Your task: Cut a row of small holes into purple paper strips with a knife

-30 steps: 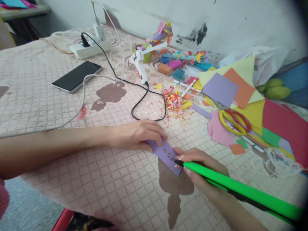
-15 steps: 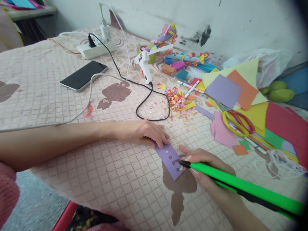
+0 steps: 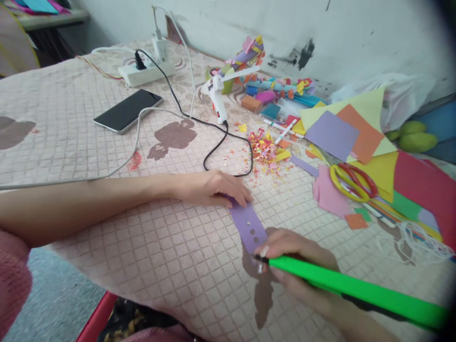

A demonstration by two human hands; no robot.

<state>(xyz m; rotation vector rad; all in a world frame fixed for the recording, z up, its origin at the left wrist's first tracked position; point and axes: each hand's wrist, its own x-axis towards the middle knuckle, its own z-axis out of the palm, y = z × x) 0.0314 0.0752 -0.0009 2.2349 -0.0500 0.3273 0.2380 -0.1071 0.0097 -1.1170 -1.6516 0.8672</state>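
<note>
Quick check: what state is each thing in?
Purple strip, round holes through it
Green tool, tip at strip's near end
Left hand, resting on strip's far end
Right hand, gripping green tool
Phone, face up, screen dark
Glue gun, plugged in, heat unclear
Socket block, plugs inserted
Scissors, lying, blades unclear

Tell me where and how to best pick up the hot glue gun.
Probably by the handle of the hot glue gun, coming from the near side: the handle runs toward the camera, while the glue stick juts to the far right. Mind the black cord leaving the handle's end.
</note>
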